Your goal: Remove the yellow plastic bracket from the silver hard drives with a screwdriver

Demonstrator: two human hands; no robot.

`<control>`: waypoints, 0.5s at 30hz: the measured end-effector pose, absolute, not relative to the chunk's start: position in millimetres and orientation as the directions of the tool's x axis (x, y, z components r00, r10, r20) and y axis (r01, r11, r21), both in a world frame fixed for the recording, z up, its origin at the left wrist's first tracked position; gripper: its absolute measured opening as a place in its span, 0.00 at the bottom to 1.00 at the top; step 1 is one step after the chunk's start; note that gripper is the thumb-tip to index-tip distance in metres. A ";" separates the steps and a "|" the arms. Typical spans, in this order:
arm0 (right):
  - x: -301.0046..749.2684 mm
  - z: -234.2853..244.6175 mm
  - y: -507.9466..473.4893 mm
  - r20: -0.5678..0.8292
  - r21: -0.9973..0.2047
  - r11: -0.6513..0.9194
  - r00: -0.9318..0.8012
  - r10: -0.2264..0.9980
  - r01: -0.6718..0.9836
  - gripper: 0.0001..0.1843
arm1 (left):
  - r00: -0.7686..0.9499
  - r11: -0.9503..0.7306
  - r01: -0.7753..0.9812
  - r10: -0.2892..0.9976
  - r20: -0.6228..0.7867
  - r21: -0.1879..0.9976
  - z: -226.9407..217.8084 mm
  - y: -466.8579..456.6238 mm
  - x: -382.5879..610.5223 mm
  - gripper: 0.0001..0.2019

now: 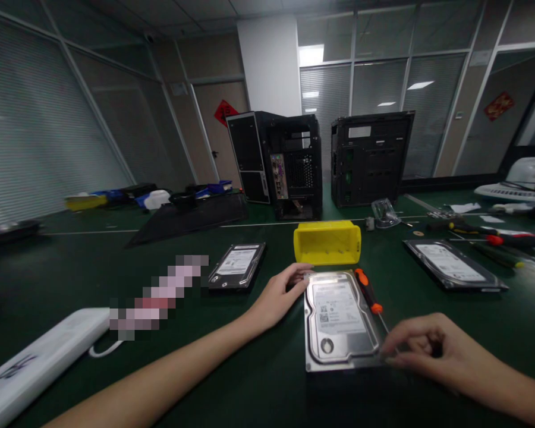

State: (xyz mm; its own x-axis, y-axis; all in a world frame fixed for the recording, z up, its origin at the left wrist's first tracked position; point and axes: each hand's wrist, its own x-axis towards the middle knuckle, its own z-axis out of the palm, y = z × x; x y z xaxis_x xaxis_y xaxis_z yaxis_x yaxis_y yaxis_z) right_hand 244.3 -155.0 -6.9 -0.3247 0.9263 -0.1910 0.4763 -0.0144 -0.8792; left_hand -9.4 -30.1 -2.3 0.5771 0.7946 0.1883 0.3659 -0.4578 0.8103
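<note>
A silver hard drive (339, 315), label side up, lies in front of me on the dark green table. My left hand (288, 291) is at its far left corner, thumb on the side edge and fingers curled round behind the corner. At the near right corner, my right hand (421, 345) closes thumb and index finger on the drive's edge; its fingertips are slightly blurred. Close along the drive's right side lies a screwdriver (368, 292) with an orange and black handle, its shaft pointing toward my right hand. Just beyond the drive stands a yellow bin (327, 252) with tiny bits inside.
Other hard drives lie to the left (237, 266) and right (455, 264). Two black computer cases (274, 163) (371, 159) stand at the back. Pliers and screwdrivers (517, 239) lie far right. A long white object (49, 362) occupies the near left, below a pixelated patch.
</note>
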 end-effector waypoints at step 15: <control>246.4 -6.2 -155.1 -0.170 -0.865 0.033 -0.355 0.919 0.500 0.18 | 0.576 -0.450 0.385 0.799 0.171 0.806 -1.0 -31.0 -9.4 0.16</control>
